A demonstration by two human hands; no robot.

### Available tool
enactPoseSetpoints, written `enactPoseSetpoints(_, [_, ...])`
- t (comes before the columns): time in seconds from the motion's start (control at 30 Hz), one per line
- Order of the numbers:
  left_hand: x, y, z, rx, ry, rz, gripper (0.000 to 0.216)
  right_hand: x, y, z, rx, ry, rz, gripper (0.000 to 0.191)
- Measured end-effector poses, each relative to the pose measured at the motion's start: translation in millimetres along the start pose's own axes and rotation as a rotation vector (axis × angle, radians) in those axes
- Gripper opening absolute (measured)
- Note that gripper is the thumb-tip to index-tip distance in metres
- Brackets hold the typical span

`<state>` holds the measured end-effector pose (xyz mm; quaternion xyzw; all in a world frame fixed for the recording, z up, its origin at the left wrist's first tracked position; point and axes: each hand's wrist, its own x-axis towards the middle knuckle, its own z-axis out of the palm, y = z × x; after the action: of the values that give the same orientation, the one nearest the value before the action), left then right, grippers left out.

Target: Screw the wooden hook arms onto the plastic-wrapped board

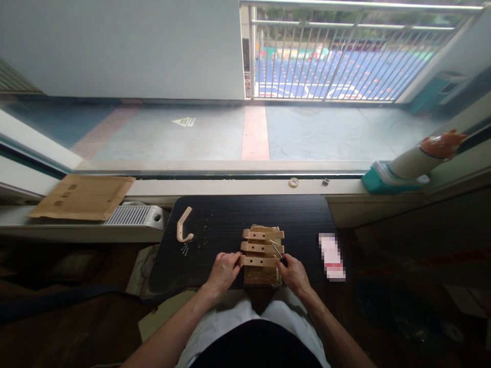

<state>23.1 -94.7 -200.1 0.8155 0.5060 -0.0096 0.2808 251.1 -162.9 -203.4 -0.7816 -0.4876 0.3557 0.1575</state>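
Note:
A brown block (262, 278), apparently wrapped in shiny clear plastic, lies on the black table near its front edge. Three pale wooden hooks, an upper one (270, 235), a middle one (258, 247) and a lower one (264, 262), rest across it, each with two dark holes. My left hand (224, 271) is closed on the left end of the lower hook. In my right hand (296, 275) is a screwdriver (276, 249), its black handle partly hidden by the fingers and its thin metal shaft slanting up and left over the middle hook.
Another wooden hook (182, 225) lies on the table's left side, with several screws (185, 248) below it. A pixelated pink-white item (332, 257) is at the right edge. Along the sill are a tape roll (293, 182), a teal container (378, 178) and a brown envelope (82, 197).

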Motion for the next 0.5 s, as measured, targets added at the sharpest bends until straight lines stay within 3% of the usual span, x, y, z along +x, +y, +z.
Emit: enactPoseSetpoints(0.5, [1.0,3.4,-3.8,0.057,0.002,0.010,0.019,-2.0,-4.3,-1.0,-0.033,0.017,-0.001,0.023])
